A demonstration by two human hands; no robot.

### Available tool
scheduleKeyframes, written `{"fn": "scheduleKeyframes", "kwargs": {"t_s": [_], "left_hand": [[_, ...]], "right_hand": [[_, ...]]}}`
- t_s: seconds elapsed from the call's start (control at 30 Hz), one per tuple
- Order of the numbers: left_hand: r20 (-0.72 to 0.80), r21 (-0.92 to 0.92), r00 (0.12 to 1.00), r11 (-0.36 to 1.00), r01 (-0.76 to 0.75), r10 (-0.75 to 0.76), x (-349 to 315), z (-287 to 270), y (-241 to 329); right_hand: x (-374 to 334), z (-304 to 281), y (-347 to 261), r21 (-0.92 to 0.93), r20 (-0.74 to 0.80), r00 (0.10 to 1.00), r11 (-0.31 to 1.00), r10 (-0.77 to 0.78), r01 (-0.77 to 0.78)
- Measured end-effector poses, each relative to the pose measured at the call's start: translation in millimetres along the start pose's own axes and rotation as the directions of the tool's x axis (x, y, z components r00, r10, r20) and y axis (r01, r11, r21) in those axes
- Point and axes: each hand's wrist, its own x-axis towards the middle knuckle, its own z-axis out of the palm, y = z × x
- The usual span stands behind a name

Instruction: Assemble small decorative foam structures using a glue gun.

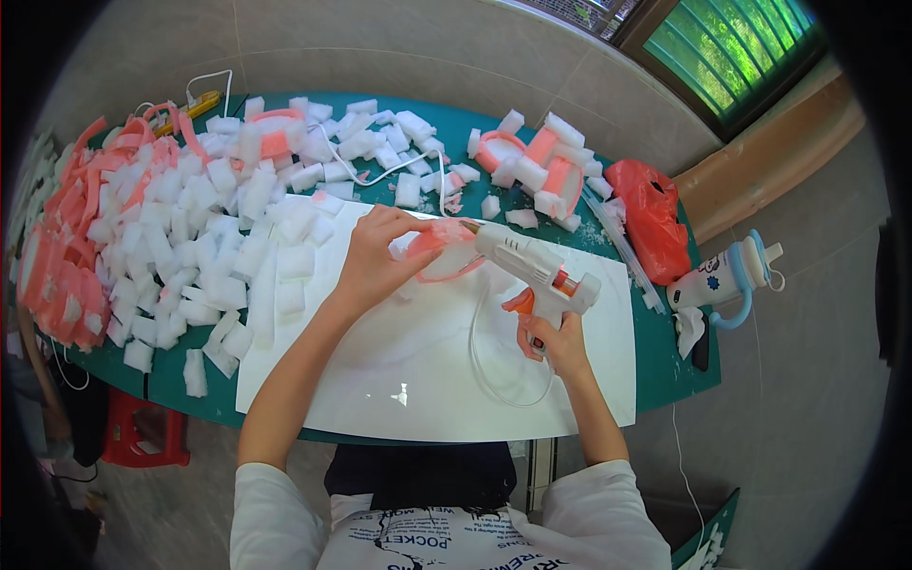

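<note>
My right hand [551, 337] is wrapped round the handle of a white hot glue gun [527, 261], whose nozzle points left. The nozzle tip touches or nearly touches a pink foam strip [446, 231] bent into a loop. Between thumb and fingers, my left hand [385, 242] pinches that strip at its upper left. The loop hangs over a white board [380, 380] on the table. From the gun a white cord [475, 366] curves down across the board. Whether glue is on the foam is too small to tell.
White foam blocks [180, 252] lie heaped at left beside pink foam strips [66, 275]. Pink loops with white blocks [537, 166] stand at the back right. A red plastic bag [651, 218], clear glue sticks [627, 252] and a bottle [708, 283] line the right edge of the green table [679, 380].
</note>
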Motion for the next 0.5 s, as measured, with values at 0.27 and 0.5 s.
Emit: {"fn": "scheduleKeyframes", "kwargs": {"t_s": [0.27, 0.5], "left_hand": [[-0.003, 0.02, 1.0, 1.0, -0.012, 0.012, -1, 1, -1], [0.001, 0.015, 1.0, 1.0, 0.002, -0.002, -1, 1, 0]], "right_hand": [[4, 1, 4, -0.03, -0.005, 1.0, 0.999, 0.031, -0.031], [5, 2, 16, -0.054, -0.079, 0.994, 0.996, -0.072, 0.068]]}}
